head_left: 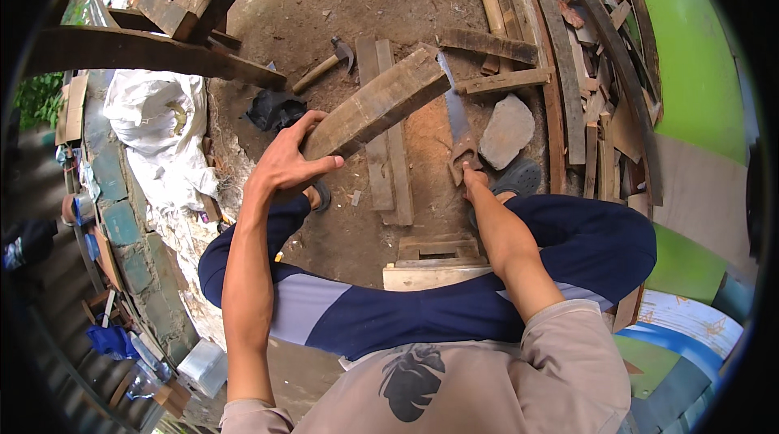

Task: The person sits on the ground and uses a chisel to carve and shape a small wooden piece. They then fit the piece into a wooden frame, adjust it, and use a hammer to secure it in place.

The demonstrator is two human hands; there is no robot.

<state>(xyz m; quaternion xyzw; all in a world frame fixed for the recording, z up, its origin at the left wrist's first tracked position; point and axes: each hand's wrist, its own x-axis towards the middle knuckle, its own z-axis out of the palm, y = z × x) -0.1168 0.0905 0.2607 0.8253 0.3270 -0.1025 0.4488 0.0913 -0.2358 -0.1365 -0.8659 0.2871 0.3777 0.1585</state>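
My left hand (288,159) grips the near end of a thick, weathered wooden block (377,105), the thumb on one side and the fingers round the other. The block slants away up to the right. In my right hand (473,180) is the brown handle of a handsaw (457,113), held low, with its blade pointing away from me. The blade's far tip lies close to the block's far end; whether they touch I cannot tell. Beneath the block, two planks (391,182) lie side by side on the dirt ground.
A claw hammer (323,65) and a crumpled black bag (274,109) lie beyond my left hand. Right of the saw are a grey stone (507,130) and short timbers (503,81). Long boards (560,52) line the right; a white sack (158,125) slumps at left.
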